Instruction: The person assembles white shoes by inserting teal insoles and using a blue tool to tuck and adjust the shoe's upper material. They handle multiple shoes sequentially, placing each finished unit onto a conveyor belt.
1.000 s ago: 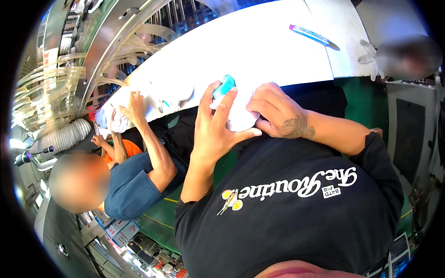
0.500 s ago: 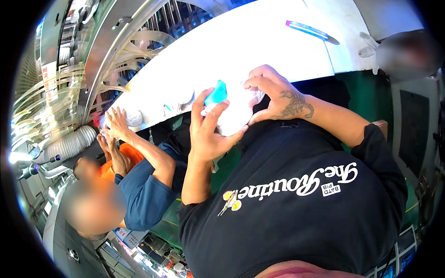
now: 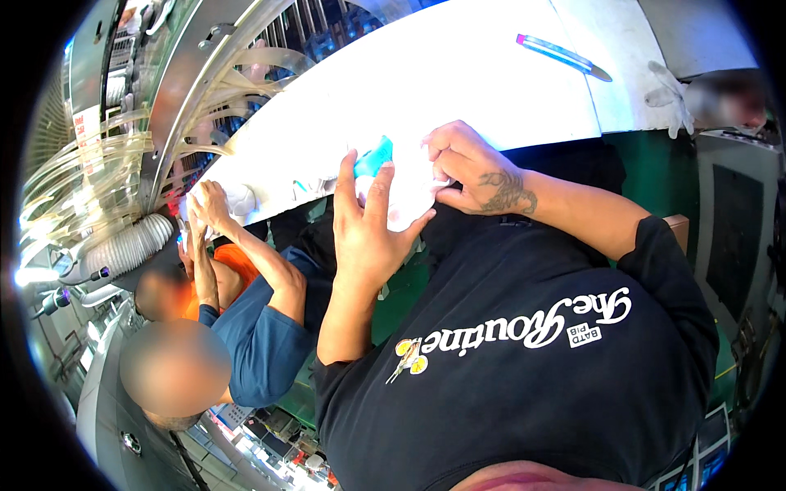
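Note:
Between my hands, above the near edge of the white table, is a white piece (image 3: pixel 409 192), so washed out by glare that its kind cannot be told. A bright blue rounded part (image 3: pixel 375 158) shows at its upper left; whether the two are joined is unclear. My left hand (image 3: pixel 366 221) is curved round the left side of the white piece, fingertips by the blue part and thumb along the lower edge. My right hand (image 3: pixel 467 168) has its fingers curled in at the right side, pinching the edge of the white piece.
On the white table (image 3: pixel 491 90) lies a slim blue tool with a pink end (image 3: pixel 565 57). A white glove (image 3: pixel 667 96) rests at the right. Co-workers sit at my left, one in a blue shirt (image 3: pixel 266 356), hands at a white rounded thing (image 3: pixel 241 199). Clear tubes (image 3: pixel 90 188) hang beyond.
My right hand has curled its fingers more tightly and shifted slightly left. The white piece and blue part have tilted in my hands. The co-worker's hands have drawn together.

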